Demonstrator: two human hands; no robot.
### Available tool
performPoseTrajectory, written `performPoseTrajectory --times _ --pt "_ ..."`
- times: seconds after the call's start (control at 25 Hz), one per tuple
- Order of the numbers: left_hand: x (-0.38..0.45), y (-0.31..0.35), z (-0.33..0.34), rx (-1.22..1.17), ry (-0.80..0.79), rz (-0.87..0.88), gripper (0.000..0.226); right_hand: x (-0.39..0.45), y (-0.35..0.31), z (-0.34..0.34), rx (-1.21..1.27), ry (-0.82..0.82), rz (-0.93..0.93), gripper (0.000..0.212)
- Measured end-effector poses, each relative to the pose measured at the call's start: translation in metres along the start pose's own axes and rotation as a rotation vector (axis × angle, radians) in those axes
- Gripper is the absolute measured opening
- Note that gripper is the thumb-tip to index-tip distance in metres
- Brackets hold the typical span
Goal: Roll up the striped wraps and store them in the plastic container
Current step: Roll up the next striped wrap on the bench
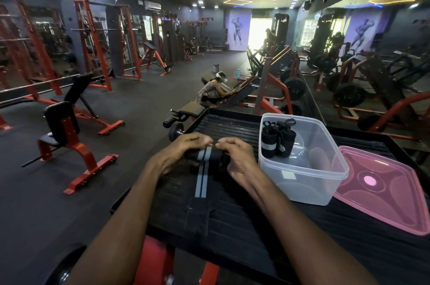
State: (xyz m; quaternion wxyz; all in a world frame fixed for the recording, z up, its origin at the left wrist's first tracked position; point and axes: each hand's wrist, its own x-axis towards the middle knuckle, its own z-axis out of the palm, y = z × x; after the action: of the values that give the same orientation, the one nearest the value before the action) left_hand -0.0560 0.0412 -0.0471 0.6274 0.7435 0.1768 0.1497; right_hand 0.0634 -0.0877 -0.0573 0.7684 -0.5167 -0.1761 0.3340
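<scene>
A black wrap with grey stripes (201, 180) lies on the black ribbed platform (232, 126), its far end partly rolled into a coil. My left hand (183, 152) and my right hand (237, 156) both grip that coil from either side, fingers curled over it. The unrolled tail runs toward me and ends in a black fastening patch. To the right stands the clear plastic container (300, 182), open, with two rolled wraps (277, 140) upright in its far left corner.
A pink lid (384, 191) lies beside the container on the right. A dumbbell (174, 131) and padded bench sit past the platform's far left edge. A person (214, 94) crouches by a machine ahead. Red gym frames stand at left; a mirror wall runs at right.
</scene>
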Motion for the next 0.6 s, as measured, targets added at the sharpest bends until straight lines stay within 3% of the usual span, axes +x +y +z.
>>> performPoseTrajectory --times 0.08,0.2,0.32,0.44,0.6 --pt "-0.010 0.006 -0.003 0.063 -0.091 -0.021 0.050 0.003 -0.007 -0.002 0.169 0.051 0.084 0.017" --pt "-0.015 0.015 0.002 0.193 0.049 0.012 0.032 0.001 -0.015 -0.001 0.297 0.006 0.103 0.012" --pt "-0.016 0.016 0.003 0.179 0.135 0.047 0.021 -0.004 -0.014 0.000 0.083 -0.114 -0.093 0.009" --pt "-0.016 0.017 0.006 0.110 0.179 0.029 0.036 -0.005 -0.005 -0.001 -0.293 -0.126 -0.350 0.026" --pt "-0.009 0.016 0.013 -0.034 0.133 -0.070 0.046 -0.004 -0.003 -0.004 -0.420 -0.123 -0.494 0.025"
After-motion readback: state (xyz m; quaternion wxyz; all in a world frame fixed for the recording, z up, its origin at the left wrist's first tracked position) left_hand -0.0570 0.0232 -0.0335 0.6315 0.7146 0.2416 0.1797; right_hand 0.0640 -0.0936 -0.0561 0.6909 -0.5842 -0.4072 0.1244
